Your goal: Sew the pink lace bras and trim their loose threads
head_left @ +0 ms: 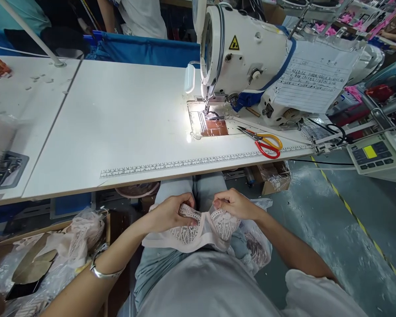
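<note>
A pale pink lace bra [202, 229] lies across my lap, its cups facing up. My left hand [173, 212] pinches the top edge of the left cup between thumb and fingers. At the right cup, my right hand [235, 203] grips the upper edge, fingertips curled over the lace. Both cups stay joined at the narrow centre piece between my hands. Beyond the table edge, a sewing machine [244, 48] stands with its needle area lit. Scissors [265, 143] with one red and one yellow handle rest on the table to the right of the needle plate.
The white table [128, 114] carries a printed ruler [184, 164] along its front edge. A box [108, 229] of fabric and plastic sits low at left. A control panel [371, 154] juts out at right. A clear plastic bag [259, 242] is beside my lap. People are across the table.
</note>
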A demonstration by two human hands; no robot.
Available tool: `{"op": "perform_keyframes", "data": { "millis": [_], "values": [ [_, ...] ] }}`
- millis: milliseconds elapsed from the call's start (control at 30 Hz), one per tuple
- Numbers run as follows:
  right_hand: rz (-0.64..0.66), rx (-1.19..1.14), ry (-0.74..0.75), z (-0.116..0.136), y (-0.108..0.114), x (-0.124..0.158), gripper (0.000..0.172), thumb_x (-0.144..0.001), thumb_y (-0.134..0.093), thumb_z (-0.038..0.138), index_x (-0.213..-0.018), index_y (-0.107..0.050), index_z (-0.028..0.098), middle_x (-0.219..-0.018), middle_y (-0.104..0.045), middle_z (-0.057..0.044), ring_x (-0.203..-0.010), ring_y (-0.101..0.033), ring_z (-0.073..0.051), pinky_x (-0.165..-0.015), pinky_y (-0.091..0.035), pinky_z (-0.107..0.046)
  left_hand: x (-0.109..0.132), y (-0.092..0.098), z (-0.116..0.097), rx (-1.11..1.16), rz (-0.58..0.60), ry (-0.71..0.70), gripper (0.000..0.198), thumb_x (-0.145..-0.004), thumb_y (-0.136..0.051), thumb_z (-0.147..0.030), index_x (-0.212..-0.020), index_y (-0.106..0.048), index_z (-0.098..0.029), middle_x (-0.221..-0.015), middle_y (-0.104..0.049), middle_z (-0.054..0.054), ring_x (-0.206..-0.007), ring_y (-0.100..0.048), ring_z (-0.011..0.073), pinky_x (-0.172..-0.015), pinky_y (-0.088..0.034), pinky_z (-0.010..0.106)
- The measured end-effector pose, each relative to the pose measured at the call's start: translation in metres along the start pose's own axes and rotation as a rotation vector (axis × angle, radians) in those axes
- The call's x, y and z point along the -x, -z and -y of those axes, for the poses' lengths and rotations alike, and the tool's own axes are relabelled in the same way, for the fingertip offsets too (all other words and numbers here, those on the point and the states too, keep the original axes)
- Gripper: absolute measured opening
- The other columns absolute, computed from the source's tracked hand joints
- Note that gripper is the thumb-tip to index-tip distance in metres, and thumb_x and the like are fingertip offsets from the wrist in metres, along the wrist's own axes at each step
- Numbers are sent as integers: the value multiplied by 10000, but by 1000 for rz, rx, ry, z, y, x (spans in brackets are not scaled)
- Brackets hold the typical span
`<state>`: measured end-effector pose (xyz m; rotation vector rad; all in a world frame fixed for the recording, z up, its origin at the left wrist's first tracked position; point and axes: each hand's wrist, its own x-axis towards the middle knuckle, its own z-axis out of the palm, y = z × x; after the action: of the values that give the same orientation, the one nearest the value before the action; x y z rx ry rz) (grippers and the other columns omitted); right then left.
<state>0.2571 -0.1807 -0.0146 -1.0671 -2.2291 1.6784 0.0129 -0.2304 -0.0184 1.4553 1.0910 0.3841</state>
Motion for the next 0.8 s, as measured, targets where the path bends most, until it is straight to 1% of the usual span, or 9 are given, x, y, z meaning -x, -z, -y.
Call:
{"op": "perform_keyframes", "data": {
  "millis": [100,167,233,333,400,467,600,700,800],
  "values": [
    [11,-16,1,0,0,1,508,-927,-477,585,-703,-599,145,-532,-372,59,-514,-323,-84,-526,-251,-228,-1,1,-1,23,-10,-4,208,-793,-611,-402,-819,-583,-197,-764,-585,-9,-673,-506,149,-615,-379,238],
    [15,-25,-5,-1,0,2,514,-924,-483,587,-711,-617,140,-532,-377,57,-509,-327,-83,-517,-243,-227,-1,0,0,60,-9,21,243,-836,-548,-421,-790,-605,-189,-690,-549,-14,-607,-474,140,-586,-368,245],
    [21,-31,-13,-3,0,3,522,-923,-489,589,-729,-650,133,-524,-368,57,-502,-322,-83,-508,-231,-228,-2,-2,1,64,-44,14,322,-848,-530,-462,-691,-588,-186,-635,-491,-18,-571,-430,133,-559,-350,250],
    [19,-33,-20,-4,0,4,539,-928,-486,589,-778,-710,121,-509,-358,59,-489,-301,-82,-502,-216,-234,-4,-5,2,55,-143,-38,468,-849,-520,-527,-522,-427,-205,-585,-393,-23,-549,-383,125,-534,-337,254],
    [19,-38,-26,-4,0,5,548,-932,-485,588,-817,-741,117,-499,-351,60,-485,-288,-80,-500,-207,-236,-4,-7,1,90,-162,0,503,-840,-513,-568,-519,-336,-224,-541,-295,-49,-493,-316,107,-484,-307,247],
    [27,-56,-40,-2,1,5,552,-929,-493,592,-843,-761,117,-482,-325,64,-478,-269,-80,-492,-195,-238,-3,-8,-1,126,-133,58,504,-826,-515,-601,-544,-314,-234,-524,-234,-69,-457,-266,95,-444,-279,236],
    [108,-137,-83,4,3,8,559,-907,-525,613,-859,-770,113,-457,-277,78,-454,-235,-73,-464,-177,-238,1,-6,-10,136,-35,94,490,-802,-535,-610,-550,-342,-236,-540,-246,-67,-472,-275,103,-435,-277,233],
    [182,-188,-89,8,5,10,535,-908,-541,594,-875,-766,110,-466,-328,75,-444,-234,-65,-449,-175,-235,4,-2,-16,137,54,73,430,-826,-527,-565,-587,-464,-213,-549,-312,-55,-502,-309,115,-470,-285,237],
    [198,-216,-59,12,4,13,504,-918,-548,560,-872,-763,107,-517,-441,51,-457,-270,-62,-453,-195,-231,7,2,-18,130,91,17,394,-863,-512,-514,-653,-569,-186,-592,-417,-30,-557,-377,129,-525,-321,238]
  ]
}}
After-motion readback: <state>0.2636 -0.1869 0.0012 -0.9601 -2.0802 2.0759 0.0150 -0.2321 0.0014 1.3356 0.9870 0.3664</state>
